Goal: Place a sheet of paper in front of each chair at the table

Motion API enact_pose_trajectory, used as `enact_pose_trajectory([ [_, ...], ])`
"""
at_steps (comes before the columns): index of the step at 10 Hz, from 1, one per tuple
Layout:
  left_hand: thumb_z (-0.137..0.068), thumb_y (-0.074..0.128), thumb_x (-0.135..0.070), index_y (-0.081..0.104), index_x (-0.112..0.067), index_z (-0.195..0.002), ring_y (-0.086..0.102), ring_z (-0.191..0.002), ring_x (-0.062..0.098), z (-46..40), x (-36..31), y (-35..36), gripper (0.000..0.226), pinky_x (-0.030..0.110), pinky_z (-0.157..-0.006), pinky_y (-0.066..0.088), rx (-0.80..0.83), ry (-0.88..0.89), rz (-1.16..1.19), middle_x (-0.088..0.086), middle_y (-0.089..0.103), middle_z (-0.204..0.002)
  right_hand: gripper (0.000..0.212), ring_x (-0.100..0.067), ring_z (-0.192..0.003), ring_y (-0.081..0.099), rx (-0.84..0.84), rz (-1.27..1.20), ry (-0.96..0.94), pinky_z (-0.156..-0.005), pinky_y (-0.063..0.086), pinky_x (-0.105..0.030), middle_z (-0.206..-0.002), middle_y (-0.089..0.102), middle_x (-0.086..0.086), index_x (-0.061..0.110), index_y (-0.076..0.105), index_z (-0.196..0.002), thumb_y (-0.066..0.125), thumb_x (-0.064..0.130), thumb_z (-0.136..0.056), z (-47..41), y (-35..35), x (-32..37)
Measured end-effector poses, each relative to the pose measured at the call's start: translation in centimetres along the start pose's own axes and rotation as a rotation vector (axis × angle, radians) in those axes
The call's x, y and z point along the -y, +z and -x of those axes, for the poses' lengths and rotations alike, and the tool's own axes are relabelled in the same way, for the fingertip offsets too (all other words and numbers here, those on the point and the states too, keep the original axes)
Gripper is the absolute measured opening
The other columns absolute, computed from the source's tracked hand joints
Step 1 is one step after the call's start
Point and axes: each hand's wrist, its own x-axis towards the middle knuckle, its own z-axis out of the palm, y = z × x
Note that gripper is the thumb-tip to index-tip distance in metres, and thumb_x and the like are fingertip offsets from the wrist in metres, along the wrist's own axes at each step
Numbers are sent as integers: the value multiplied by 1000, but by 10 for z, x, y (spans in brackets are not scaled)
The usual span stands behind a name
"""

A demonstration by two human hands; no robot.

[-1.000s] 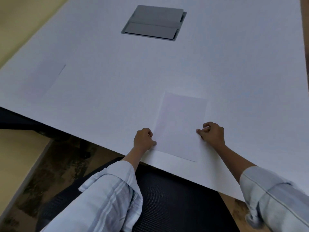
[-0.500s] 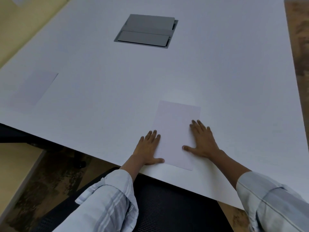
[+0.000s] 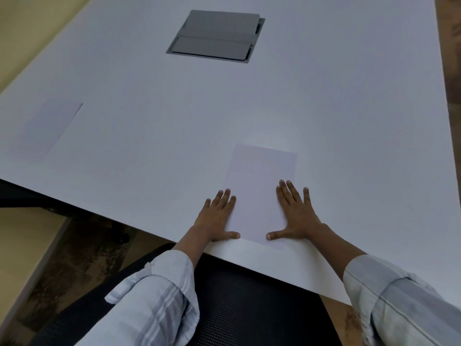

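A black chair (image 3: 249, 300) sits tucked under the near edge of the white bench (image 3: 349, 121). Just past that edge lies a sheet (image 3: 259, 181), its near side parallel to it. The left hand (image 3: 217, 218) and right hand (image 3: 296, 216) lie flat, grip spread, on the sheet's side edges. Farther left lies a second sheet (image 3: 47, 126); beyond, bare bench surrounds a grey hatch (image 3: 214, 36).

Most of the frame is filled by a wide white table (image 3: 324, 101). A grey hatch (image 3: 214, 36) is set flush at upper centre. Mottled brown floor (image 3: 82, 258) is seen lower left, a yellowish wall (image 3: 32, 33) upper left.
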Motion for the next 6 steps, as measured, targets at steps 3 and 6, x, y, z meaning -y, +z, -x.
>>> enact_pose_trajectory([
  [3, -76, 56, -76, -7, -16, -156, -13, -153, 26, 2, -2, -1, 119, 53, -123, 6, 5, -11, -26, 8, -18, -165, 156, -21, -150, -29, -7, -16, -12, -117, -20, -60, -163, -29, -4, 10, -18, -156, 30, 108, -44, 2, 3, 1],
  [6, -86, 38, -75, -11, -10, -156, -14, -153, 21, 20, -26, -33, 107, 48, -124, -1, -71, -142, 7, 7, -17, -165, 143, -16, -153, -21, -89, -119, -54, -122, -9, -55, -165, -23, -1, 10, -9, -158, 34, 102, -58, 24, -15, -25],
])
